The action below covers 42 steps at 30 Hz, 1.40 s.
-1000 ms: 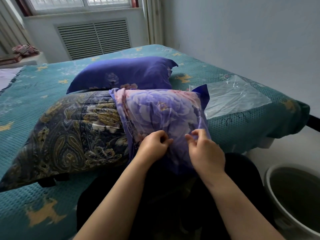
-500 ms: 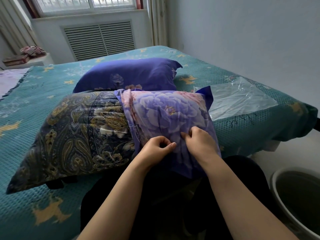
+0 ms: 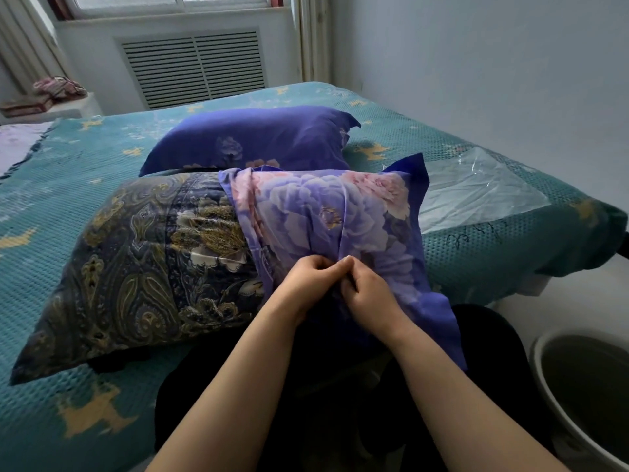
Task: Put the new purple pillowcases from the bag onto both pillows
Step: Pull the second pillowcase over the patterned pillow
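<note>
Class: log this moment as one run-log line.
left hand: pinches purple pillowcase | right hand: pinches it | near pillow: partly covered

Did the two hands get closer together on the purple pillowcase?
Yes. The left hand and right hand have come together and now touch, pinching the pillowcase over the same big flower.

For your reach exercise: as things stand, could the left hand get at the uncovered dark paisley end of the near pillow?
Probably yes: the left hand pinches the purple pillowcase beside the bare paisley end; nothing lies between.
</note>
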Tool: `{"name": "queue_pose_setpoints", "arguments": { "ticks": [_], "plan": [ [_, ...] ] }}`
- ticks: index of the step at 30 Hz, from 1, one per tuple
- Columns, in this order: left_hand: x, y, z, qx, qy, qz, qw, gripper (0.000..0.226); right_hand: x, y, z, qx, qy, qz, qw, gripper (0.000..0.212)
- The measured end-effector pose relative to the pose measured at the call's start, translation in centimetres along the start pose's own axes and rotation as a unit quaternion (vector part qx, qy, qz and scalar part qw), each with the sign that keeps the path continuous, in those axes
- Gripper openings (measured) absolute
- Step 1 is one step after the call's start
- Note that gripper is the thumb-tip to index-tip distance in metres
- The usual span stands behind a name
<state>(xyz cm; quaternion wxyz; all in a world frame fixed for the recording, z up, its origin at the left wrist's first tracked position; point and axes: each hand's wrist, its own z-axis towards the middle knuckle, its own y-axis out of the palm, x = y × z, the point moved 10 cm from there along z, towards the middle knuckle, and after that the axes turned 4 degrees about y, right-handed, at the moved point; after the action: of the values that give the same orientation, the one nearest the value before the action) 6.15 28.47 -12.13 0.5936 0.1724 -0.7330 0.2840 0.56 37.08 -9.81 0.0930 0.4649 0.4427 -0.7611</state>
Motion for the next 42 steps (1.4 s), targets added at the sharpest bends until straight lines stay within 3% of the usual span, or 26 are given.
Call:
{"name": "queue_pose_setpoints", "arguments": {
  "ticks": [3,5,7,10,12,14,17,20,22,28,32,35,38,40,42],
  "plan": [
    [0.3,0.7,0.9,0.022,-0.011,-0.009,1.0,0.016,1.4,0.0,-0.7,-0.003,0.017,0.042,0.999,0.022],
    [0.3,0.8,1.3,0.052,-0.005,0.033,0.998,0.015,2.2,-0.3,-1.6,0.015,0.033,0.114,0.993,0.016],
    [0.4,1.2,1.4,0.059,0.009,0.095,0.994,0.02,3.2,-2.8,-2.4,0.111,0.047,0.141,0.983,0.014],
    [0.8,0.6,1.0,0.08,0.028,0.145,0.986,0.023,5.7,-8.6,-3.5,0.306,0.083,0.029,0.948,0.01],
    [0.5,0.2,1.0,0.087,0.029,0.111,0.99,0.022,8.8,-8.7,-3.3,0.28,0.172,-0.089,0.94,0.046],
    [0.3,0.4,1.1,0.081,0.028,0.061,0.994,0.022,11.7,-5.9,-4.5,0.221,0.251,-0.07,0.94,0.069],
    [0.5,0.9,0.9,0.072,0.033,0.015,0.997,0.019,13.5,-0.9,-7.0,0.127,0.34,0.085,0.928,0.073],
    [0.4,0.9,0.7,0.065,0.034,0.017,0.997,0.016,13.6,-2.3,-7.3,0.107,0.341,-0.019,0.934,0.08],
    [0.0,0.5,0.7,0.069,0.03,0.029,0.997,0.014,12.9,-5.1,-5.9,0.111,0.314,-0.1,0.937,0.071],
    [0.0,0.7,0.0,0.069,0.033,0.099,0.992,0.013,11.3,-6.0,-1.4,0.031,0.346,-0.128,0.929,0.06],
    [1.5,0.6,-1.9,0.07,0.056,0.204,0.975,0.019,10.8,-4.5,-0.1,0.073,0.33,-0.137,0.931,0.039],
    [4.1,-3.1,-5.7,0.225,0.137,0.381,0.886,0.028,10.5,-4.8,0.2,0.105,0.305,-0.145,0.936,0.028],
    [4.9,-8.4,-9.0,0.379,0.189,0.337,0.841,0.035,9.9,-5.3,0.6,0.116,0.275,-0.148,0.943,0.036],
    [2.6,-10.7,-7.8,0.379,0.104,0.334,0.857,0.05,9.4,-5.5,0.8,0.127,0.257,-0.148,0.947,0.041],
    [1.0,-10.5,-5.5,0.315,0.037,0.374,0.872,0.051,8.9,-5.8,1.0,0.139,0.24,-0.143,0.95,0.043]
  ]
}}
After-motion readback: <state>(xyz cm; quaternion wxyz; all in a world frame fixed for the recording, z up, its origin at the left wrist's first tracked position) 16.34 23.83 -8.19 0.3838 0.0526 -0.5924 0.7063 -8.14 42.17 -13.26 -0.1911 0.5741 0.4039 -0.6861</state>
